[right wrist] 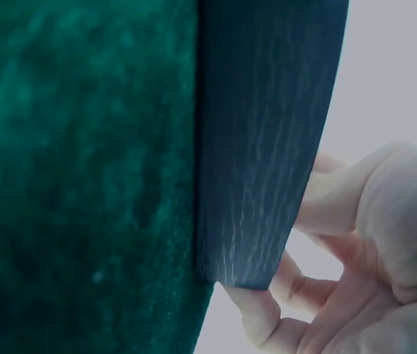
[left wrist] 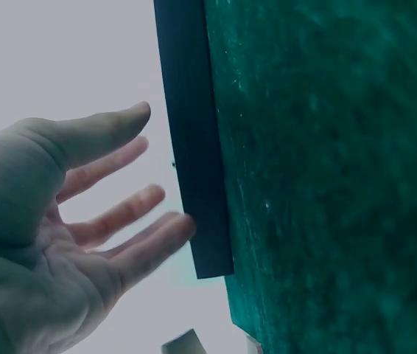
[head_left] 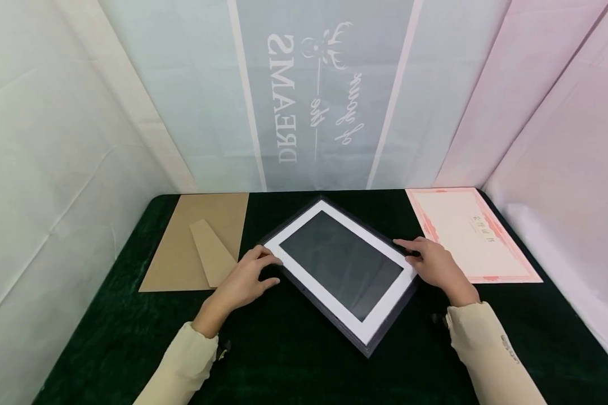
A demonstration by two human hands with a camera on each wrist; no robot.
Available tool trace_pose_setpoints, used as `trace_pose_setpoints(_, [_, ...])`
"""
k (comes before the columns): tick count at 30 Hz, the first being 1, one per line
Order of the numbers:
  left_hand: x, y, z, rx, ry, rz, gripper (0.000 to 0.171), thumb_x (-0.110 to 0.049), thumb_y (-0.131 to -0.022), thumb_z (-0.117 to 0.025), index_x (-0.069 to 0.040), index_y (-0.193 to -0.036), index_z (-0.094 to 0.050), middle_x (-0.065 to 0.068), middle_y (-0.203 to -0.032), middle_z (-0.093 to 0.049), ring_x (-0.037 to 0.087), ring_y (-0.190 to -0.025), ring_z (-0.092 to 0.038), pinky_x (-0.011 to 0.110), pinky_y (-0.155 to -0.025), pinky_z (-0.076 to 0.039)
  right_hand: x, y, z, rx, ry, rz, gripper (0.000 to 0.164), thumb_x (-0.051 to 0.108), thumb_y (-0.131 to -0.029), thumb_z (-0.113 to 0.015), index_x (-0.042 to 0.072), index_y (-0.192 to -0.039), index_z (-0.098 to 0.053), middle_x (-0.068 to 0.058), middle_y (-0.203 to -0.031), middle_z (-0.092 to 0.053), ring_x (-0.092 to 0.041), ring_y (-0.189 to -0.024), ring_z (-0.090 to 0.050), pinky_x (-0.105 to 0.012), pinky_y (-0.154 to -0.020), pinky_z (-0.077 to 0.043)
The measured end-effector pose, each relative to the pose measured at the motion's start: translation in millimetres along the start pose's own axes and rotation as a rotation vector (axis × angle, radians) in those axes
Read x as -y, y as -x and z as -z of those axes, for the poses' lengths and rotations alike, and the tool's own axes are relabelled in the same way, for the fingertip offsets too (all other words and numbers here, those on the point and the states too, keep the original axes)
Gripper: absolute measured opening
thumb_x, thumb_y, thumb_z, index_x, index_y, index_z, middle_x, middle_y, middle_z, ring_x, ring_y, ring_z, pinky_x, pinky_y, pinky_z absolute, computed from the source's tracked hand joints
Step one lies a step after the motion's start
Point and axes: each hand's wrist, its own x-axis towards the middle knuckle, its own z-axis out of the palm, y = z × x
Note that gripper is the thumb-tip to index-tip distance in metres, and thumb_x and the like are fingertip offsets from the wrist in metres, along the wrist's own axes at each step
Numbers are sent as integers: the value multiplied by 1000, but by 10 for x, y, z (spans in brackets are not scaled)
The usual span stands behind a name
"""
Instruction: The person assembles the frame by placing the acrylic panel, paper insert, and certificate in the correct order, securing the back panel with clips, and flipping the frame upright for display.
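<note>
A dark picture frame [head_left: 342,264] with a white mat [head_left: 298,226] round its dark middle lies turned askew on the green cloth. My left hand [head_left: 248,277] is at its left corner, fingertips over the rim. In the left wrist view this hand's fingers are loosely stretched, one fingertip right at the frame's black side [left wrist: 194,147]. At the right corner, my right hand [head_left: 436,264] holds the frame, its index finger reaching along the far edge. The right wrist view shows bent fingers round the end of the frame's grained side [right wrist: 260,147].
A brown backing board [head_left: 182,247] with a stand flap [head_left: 213,253] lies at the left. On the right is a certificate-like sheet [head_left: 453,230] with a pink border. The dark green cloth [head_left: 304,371] covers the table, with pale fabric hanging behind and on both sides.
</note>
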Motion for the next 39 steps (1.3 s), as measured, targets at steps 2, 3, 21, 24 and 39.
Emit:
trace_pose_setpoints(2, [-10,0,-7,16,3,27,36,-22,-88,-76,-17,-123,-68,6,-125,-57,22,-114,-54,44,-97,-50,6,-2,2,0,14,-32,49,0,-92,-62,11,-139,-59,-16,-96,-62,-19,-66,-44,-31,-60,-37])
trace_pose_setpoints(3, [-16,0,-9,26,4,42,37,-23,-89,-75,-17,-125,-67,6,-125,-58,22,-114,-55,44,-98,-50,11,-6,4,8,15,-45,48,0,-92,-62,10,-140,-58,-18,-99,-62,-20,-68,-46,-31,-61,-37])
trace_pose_setpoints(21, [36,-6,-43,11,27,165,49,-24,-91,-74,-6,-134,-60,16,-140,-59,32,-130,-57,50,-106,-47,380,20,0,482,-418,-102,77,14,-87,-75,3,-150,-33,-10,-92,-58,-20,-70,-67,-32,-61,-61])
trace_pose_setpoints(24, [46,-1,-34,-10,22,159,50,-22,-89,-75,-4,-134,-60,17,-140,-58,34,-130,-56,51,-106,-47,408,26,-8,506,-452,-98,74,16,-88,-75,1,-147,-34,-10,-92,-61,-21,-73,-68,-34,-62,-61])
trace_pose_setpoints(39, [-37,-2,-73,29,54,160,64,-20,-86,-78,-5,-142,-53,20,-151,-48,36,-137,-50,52,-109,-44,511,-34,-140,379,-473,-198,88,13,-83,-80,7,-154,-29,-24,-122,-56,-17,-73,-73,-35,-67,-62])
